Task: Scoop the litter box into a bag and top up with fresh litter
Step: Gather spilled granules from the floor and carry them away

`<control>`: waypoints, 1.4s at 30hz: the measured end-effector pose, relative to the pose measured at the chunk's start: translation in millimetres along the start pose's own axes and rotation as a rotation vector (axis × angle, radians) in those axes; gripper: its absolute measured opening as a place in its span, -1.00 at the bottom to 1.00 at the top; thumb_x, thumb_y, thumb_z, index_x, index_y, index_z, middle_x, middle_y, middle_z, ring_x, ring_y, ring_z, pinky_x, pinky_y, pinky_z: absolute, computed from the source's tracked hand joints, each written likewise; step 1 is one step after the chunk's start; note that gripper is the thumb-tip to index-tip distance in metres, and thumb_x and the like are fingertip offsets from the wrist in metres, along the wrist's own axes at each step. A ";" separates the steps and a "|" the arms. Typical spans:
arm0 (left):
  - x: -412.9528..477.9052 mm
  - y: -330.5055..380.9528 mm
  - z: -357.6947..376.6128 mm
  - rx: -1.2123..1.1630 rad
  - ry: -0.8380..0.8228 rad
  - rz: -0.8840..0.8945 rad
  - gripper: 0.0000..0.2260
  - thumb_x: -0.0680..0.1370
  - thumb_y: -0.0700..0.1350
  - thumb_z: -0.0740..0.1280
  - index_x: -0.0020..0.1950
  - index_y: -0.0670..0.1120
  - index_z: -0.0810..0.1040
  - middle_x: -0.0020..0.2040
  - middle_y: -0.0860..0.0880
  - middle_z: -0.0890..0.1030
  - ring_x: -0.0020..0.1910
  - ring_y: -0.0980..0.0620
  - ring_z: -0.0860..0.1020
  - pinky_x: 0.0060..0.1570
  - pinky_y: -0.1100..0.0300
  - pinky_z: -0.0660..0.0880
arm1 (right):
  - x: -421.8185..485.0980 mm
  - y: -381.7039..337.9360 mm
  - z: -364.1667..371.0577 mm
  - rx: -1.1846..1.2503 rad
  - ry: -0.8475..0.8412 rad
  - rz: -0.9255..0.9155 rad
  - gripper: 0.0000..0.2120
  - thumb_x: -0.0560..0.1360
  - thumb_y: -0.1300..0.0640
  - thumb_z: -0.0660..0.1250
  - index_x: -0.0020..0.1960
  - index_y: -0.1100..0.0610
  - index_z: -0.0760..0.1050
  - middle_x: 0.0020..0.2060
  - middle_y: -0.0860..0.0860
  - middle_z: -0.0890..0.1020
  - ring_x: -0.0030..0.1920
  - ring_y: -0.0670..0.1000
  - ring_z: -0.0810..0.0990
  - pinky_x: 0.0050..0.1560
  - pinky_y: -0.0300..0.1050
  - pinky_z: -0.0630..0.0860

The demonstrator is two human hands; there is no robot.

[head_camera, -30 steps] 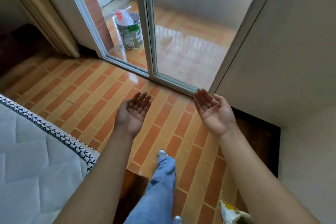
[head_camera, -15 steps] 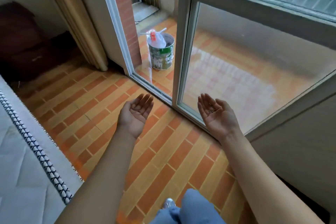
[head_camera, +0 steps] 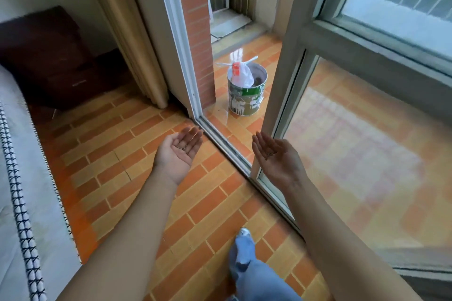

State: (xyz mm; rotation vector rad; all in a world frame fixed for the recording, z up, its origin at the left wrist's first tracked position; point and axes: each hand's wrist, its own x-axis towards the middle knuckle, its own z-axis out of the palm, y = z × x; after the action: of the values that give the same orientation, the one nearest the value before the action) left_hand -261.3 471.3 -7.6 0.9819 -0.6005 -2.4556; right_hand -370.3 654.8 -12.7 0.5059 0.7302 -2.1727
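Observation:
My left hand (head_camera: pixel 178 151) is held out palm up over the tiled floor, fingers apart, holding nothing but a few dark specks on the palm. My right hand (head_camera: pixel 276 157) is also palm up and open, in front of the sliding glass door (head_camera: pixel 362 144), with small specks on it too. Beyond the doorway a round paint-stained bucket (head_camera: pixel 245 100) stands on the balcony floor, with a white plastic bag (head_camera: pixel 241 74) with red print sticking out of it. No litter box or scoop is in view.
The door track (head_camera: pixel 225 144) runs diagonally between my hands. A mattress (head_camera: pixel 19 178) with a patterned edge lies at the left. A dark brown case (head_camera: pixel 46 56) sits in the back left corner beside a curtain (head_camera: pixel 127 32). My leg (head_camera: pixel 247 259) steps forward below.
The view has moved forward and turned toward the doorway; the bucket is nearer and more central. Both hands stay palm up and open. My foot has stepped forward.

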 end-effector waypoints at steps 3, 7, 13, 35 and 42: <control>44.3 9.3 34.1 0.000 0.019 -0.013 -0.72 0.62 -0.17 0.04 -0.02 -0.22 0.52 -0.19 -0.16 0.68 -0.16 -0.08 0.67 0.00 0.03 0.59 | 43.3 -20.8 24.5 -0.052 -0.015 0.064 -0.77 0.55 0.30 0.11 -0.02 0.36 0.52 -0.21 0.20 0.69 -0.23 0.10 0.71 -0.22 -0.10 0.66; 87.3 22.7 63.6 -0.024 0.051 -0.003 -0.72 0.62 -0.18 0.05 -0.03 -0.22 0.54 -0.17 -0.15 0.68 -0.04 -0.10 0.62 0.02 0.04 0.57 | 96.3 -38.6 60.0 -0.110 0.011 0.118 -0.80 0.52 0.34 0.13 -0.03 0.36 0.52 -0.24 0.19 0.69 -0.25 0.09 0.71 -0.23 -0.11 0.65; 160.2 45.6 89.0 -0.083 0.056 -0.004 -0.70 0.62 -0.18 0.03 -0.04 -0.24 0.53 -0.21 -0.16 0.68 -0.06 -0.12 0.61 -0.04 0.02 0.59 | 167.0 -50.3 101.5 -0.113 0.007 0.163 -0.77 0.57 0.31 0.08 -0.02 0.35 0.51 -0.28 0.17 0.69 -0.29 0.08 0.71 -0.25 -0.09 0.64; 480.4 142.1 221.8 0.176 -0.132 -0.315 -0.60 0.58 -0.24 0.07 -0.24 -0.25 0.66 -0.22 -0.17 0.68 -0.16 -0.09 0.66 0.12 0.04 0.51 | 392.4 -114.3 210.7 0.302 0.252 -0.265 -0.71 0.57 0.30 0.02 -0.08 0.32 0.51 -0.29 0.16 0.69 -0.31 0.06 0.70 -0.25 -0.13 0.64; 533.0 137.0 253.0 0.182 -0.117 -0.311 -0.60 0.59 -0.24 0.07 -0.25 -0.25 0.65 -0.22 -0.16 0.67 -0.15 -0.08 0.66 0.03 0.05 0.54 | 445.2 -152.9 211.1 0.356 0.246 -0.302 -0.72 0.56 0.30 0.03 -0.07 0.33 0.52 -0.29 0.16 0.70 -0.29 0.06 0.71 -0.24 -0.13 0.65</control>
State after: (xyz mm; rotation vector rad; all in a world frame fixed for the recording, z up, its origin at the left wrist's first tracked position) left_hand -763.4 135.7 -52.9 1.0759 -0.7723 -2.7872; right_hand -790.3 357.7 -51.6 0.9083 0.5764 -2.5716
